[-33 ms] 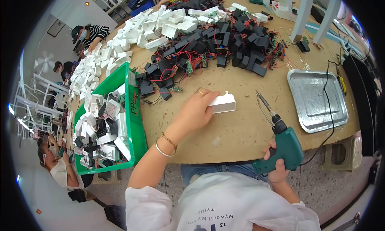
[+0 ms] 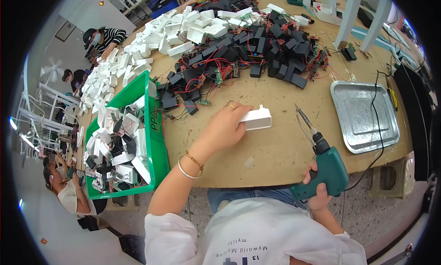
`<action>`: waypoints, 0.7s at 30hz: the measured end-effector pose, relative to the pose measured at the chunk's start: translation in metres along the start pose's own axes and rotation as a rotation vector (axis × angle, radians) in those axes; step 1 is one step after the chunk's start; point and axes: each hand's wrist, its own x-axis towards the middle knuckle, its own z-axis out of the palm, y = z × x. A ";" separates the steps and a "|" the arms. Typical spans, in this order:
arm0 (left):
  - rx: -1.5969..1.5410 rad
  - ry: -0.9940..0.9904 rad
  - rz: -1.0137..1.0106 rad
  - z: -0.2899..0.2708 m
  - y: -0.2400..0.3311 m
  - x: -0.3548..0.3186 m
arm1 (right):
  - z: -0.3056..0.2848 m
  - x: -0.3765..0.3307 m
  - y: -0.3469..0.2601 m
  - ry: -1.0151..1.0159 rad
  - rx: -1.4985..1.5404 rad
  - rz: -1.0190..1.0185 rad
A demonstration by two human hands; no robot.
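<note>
My left hand [image 2: 226, 127] grips a white plug adapter casing [image 2: 258, 119] by its left end, and the casing lies on the cardboard-covered table [image 2: 285, 166]. Small prongs stick up from the casing's far side. Held by its handle in my right hand [image 2: 317, 190] is a dark green soldering gun [image 2: 328, 173], with its thin metal tip pointing up and away from me. The tip stays apart from the casing, some way to its right. A black cable runs off from the gun toward the tray.
At my left stands a green crate [image 2: 158, 150] full of white casings and black parts. Black modules with red wires [image 2: 239, 49] and white casings [image 2: 183, 23] are heaped farther back. A metal tray [image 2: 365, 118] sits right, near white posts [image 2: 347, 21]. Co-workers [image 2: 76, 191] sit left.
</note>
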 end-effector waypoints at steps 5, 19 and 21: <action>-0.075 0.375 -0.122 -0.014 -0.021 0.031 | -0.001 0.000 -0.001 0.016 -0.013 -0.013; 0.435 0.364 -0.292 -0.050 -0.081 0.126 | 0.006 -0.001 -0.002 0.055 -0.100 -0.010; 0.207 0.483 -0.303 -0.063 -0.092 0.128 | 0.004 -0.002 -0.002 0.038 -0.119 0.011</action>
